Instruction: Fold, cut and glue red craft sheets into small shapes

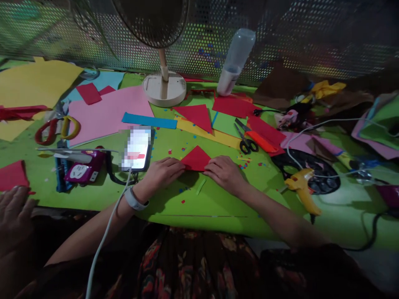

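A folded red paper triangle point(196, 159) lies flat on the green table before me, its point away from me. My left hand point(165, 171) wears a watch band on its wrist and grips the triangle's left corner with closed fingers. At the right corner, the fingers of my right hand point(225, 173) press together on the paper. The fingertips cover both corners. Just below the triangle lies a thin light-green strip point(201, 187). A lit phone point(137, 148) with a white cable rests beyond my left hand. Black-handled scissors point(247, 143) lie past my right hand.
A fan point(164, 88) and a tilted clear bottle point(233, 62) stand at the back. Yellow glue gun point(303, 189), black tray point(324, 176) and cables lie right. Red-and-yellow-handled scissors point(57, 128) and a purple device point(84, 169) lie left. Another person's hand point(14, 211) is beside red paper point(14, 175).
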